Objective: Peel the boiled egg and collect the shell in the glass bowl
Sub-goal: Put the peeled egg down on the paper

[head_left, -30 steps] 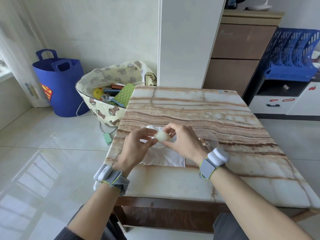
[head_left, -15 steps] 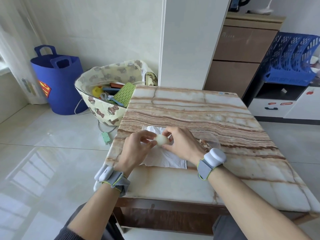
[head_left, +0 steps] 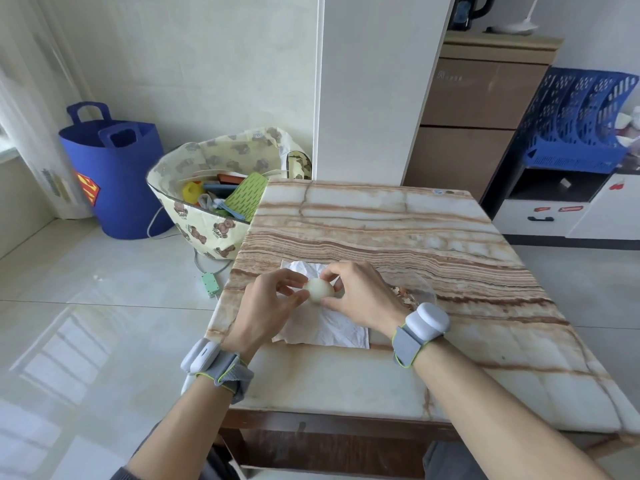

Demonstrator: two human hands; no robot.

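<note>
A pale, smooth boiled egg (head_left: 320, 290) is held between both hands above a white paper napkin (head_left: 325, 327) on the marble table. My left hand (head_left: 268, 306) pinches its left side with thumb and fingertips. My right hand (head_left: 360, 296) grips its right side, fingers curled over the top. Just right of my right hand stands the clear glass bowl (head_left: 420, 289), with brownish shell pieces (head_left: 401, 293) inside; my hand hides much of it.
The marble table (head_left: 398, 233) stretches away behind the hands. Left of it on the floor stand a bear-print bag (head_left: 207, 220) full of items and a blue tub (head_left: 117, 174). A wooden cabinet (head_left: 467, 133) and blue racks (head_left: 581, 119) stand behind.
Both hands keep hold of the egg over the napkin; the fingers have shifted slightly around it. The view has moved a little.
</note>
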